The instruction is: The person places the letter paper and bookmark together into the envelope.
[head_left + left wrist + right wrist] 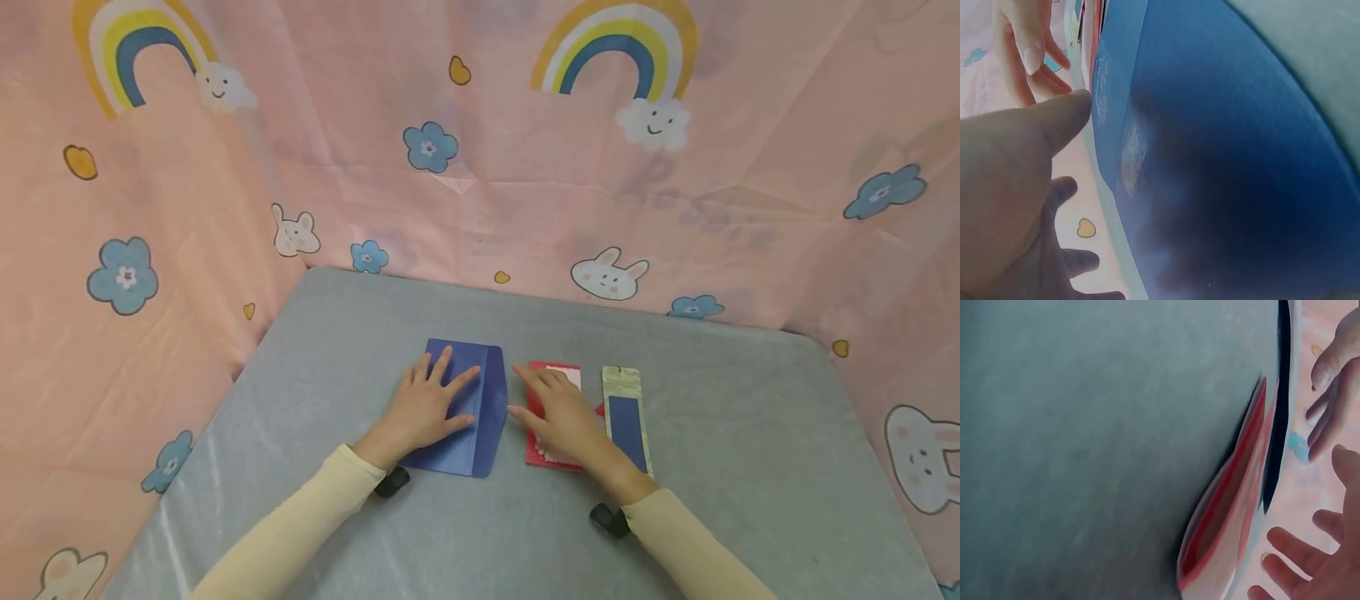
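Observation:
A blue envelope (441, 456) lies flat on the table, its flap (492, 408) opened out to the right. My left hand (426, 412) is over the envelope with fingers spread, and the left wrist view shows the palm (1004, 206) just off the paper. Over a red folded card (534, 450) with a pink-white panel is my right hand (564, 419), its fingers pointing toward the flap's edge. In the right wrist view the card (1225, 512) stands slightly parted along its edge, below the fingers. Both hands hold nothing.
Right of the card lies a gold strip (622, 382) with a dark blue panel (626, 425), partly behind my right forearm. A grey cloth covers the table (750, 467). Pink printed curtains (480, 217) enclose the back and sides. Each wrist carries a black camera (609, 521).

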Available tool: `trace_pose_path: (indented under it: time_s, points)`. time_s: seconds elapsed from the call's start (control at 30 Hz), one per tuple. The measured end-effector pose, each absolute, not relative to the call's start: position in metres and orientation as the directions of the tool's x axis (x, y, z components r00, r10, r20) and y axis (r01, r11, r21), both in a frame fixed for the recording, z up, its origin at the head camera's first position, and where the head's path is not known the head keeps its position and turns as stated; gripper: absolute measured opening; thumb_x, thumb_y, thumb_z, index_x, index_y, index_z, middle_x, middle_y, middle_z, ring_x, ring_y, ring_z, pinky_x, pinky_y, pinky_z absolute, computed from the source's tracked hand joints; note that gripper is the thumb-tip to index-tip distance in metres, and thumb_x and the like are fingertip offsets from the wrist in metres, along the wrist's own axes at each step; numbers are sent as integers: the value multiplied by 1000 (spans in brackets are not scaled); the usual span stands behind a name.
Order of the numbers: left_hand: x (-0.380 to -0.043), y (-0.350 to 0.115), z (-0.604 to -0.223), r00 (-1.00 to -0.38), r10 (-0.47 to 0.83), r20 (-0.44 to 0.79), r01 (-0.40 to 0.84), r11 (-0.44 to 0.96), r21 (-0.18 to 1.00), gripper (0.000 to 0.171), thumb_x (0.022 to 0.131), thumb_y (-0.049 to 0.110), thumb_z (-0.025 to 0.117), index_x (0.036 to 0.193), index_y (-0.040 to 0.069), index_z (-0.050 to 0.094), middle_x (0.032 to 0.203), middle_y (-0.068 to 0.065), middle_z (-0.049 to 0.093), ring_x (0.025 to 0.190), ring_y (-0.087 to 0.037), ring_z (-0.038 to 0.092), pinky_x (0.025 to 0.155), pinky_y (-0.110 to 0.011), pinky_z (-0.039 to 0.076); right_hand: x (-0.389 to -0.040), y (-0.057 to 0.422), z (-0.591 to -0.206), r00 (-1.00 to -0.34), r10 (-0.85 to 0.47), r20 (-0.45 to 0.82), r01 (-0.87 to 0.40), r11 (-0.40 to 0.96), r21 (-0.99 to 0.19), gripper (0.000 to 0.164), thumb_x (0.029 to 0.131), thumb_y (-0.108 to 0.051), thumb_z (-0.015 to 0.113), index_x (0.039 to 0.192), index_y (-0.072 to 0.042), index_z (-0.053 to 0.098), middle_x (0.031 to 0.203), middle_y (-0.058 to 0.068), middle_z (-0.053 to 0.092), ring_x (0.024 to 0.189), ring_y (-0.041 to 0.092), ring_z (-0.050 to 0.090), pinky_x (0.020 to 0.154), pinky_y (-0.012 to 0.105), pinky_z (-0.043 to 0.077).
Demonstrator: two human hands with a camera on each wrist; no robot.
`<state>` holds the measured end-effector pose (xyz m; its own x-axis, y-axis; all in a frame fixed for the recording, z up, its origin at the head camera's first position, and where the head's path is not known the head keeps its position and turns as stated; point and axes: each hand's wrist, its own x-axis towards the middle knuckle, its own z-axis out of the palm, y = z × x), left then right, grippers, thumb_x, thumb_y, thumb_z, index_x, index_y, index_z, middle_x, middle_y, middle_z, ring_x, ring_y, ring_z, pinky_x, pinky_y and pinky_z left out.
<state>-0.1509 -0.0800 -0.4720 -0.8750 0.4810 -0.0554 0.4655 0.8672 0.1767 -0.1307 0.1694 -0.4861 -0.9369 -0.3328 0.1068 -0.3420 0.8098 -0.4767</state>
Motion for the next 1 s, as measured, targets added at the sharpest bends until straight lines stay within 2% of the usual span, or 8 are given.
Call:
trace_pose_path:
  time_s: [0.17,0.53,0.77,1.0]
  points:
    - [-151,-76,-477,-889,451,-83,435,886,160,76,88,60,63,154,34,35,163,-22,22,146,-54,26,111,-67,31,-133,160,-491,-938,-334,99,-337,800,-497,67,93,-46,64,151,-21,42,143,12,55,135,33,46,112,59,36]
    - [-150,-70,-478,-892,439,-107,419,892,168,75,89,59,63,154,32,36,163,-21,26,144,-55,28,107,-68,34,-137,149,-496,-931,-343,127,-361,808,-465,64,94,-47,62,149,-17,46,137,12,59,130,31,50,108,58,38]
    - [-151,-67,-482,-896,423,-139,397,900,177,77,89,59,63,154,31,34,163,-21,23,143,-57,27,101,-70,39,-137,143,-495,-926,-362,105,-370,818,-440,66,93,-45,65,148,-15,47,136,15,59,131,36,49,107,60,38]
    - [-151,-66,-486,-895,426,-134,405,900,159,79,87,61,63,154,31,35,162,-23,24,141,-60,29,102,-68,41,-136,136,-490,-932,-360,46,-339,816,-469,66,92,-41,67,148,-13,46,139,17,57,134,38,48,110,62,35]
